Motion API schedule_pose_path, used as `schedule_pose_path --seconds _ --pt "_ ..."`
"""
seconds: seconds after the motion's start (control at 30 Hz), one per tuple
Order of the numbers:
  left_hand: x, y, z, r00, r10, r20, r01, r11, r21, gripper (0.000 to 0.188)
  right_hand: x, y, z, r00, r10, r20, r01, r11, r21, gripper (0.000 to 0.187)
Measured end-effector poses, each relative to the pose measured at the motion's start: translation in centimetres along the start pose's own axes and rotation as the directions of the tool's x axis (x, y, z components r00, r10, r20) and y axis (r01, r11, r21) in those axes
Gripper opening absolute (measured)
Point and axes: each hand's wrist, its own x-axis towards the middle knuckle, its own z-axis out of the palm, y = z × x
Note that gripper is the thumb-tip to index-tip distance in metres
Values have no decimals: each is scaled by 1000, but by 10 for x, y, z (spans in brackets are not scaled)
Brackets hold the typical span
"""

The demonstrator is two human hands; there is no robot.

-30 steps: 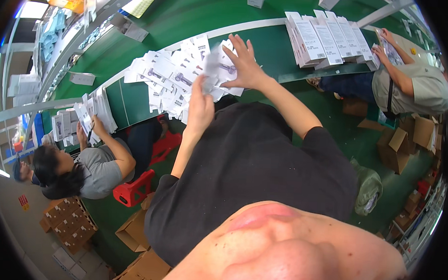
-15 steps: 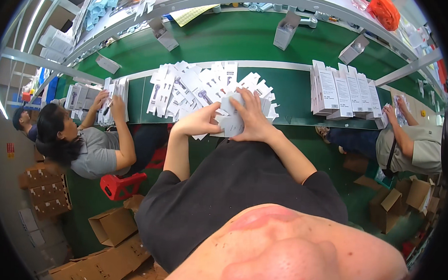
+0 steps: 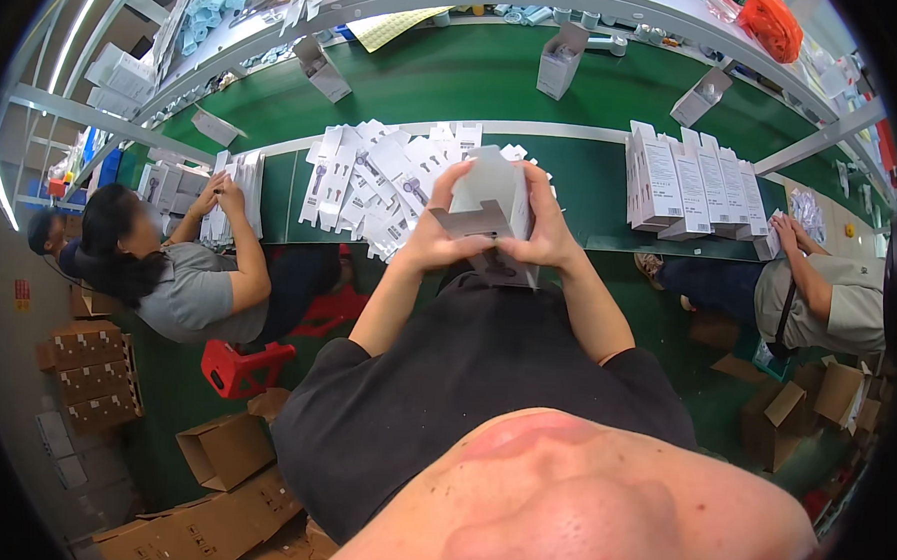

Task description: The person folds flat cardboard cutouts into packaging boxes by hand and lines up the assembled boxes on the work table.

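1. Green table (image 3: 595, 181) is running across the view, bearing most of the white boxes.
2. Brown cartons (image 3: 223, 453) are sitting on the floor, lower left; some are standing open, insides too dark to make out.
3. Standing white boxes (image 3: 678, 185) are crowding together on the table's right part, end flaps sticking up.
4. Flat white boxes (image 3: 367, 191) are lying in a loose, overlapping heap, mostly left of the hands.
5. Open white box (image 3: 560, 70), far side, is holding something pale; cannot tell what.
6. Held box (image 3: 492, 197), pale grey-white, is hanging between both hands at the table's near edge, in front of the dark shirt (image 3: 485, 352). Notched flaps are spreading at its near end; contents cannot be seen.
7. Left hand (image 3: 437, 231) is gripping the held box's left side; right hand (image 3: 545, 224) is gripping its right side. Thumbs are nearly meeting at the near end.
8. Print: standing boxes are showing small dark text and barcodes; flat ones are showing gadget pictures. Lettering is coming out too small to read.
9. Hidden: the held box is covering some fingertips and part of the heap; co-workers' hands at both sides are showing small.
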Motion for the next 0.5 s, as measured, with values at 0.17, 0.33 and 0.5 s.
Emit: schedule_pose_path --seconds 0.17,0.33,0.5 --pt "5 -2 14 990 71 -122 -48 982 182 89 9 -26 20 993 7 -120 0 999 52 49" --pt "9 -12 21 990 137 -32 -135 989 58 67 5 -39 27 953 193 -233 -174 980 99 38" --pt "21 -15 33 980 -169 -105 142 963 -229 47 13 -25 26 979 -14 -204 -14 991 -133 38"
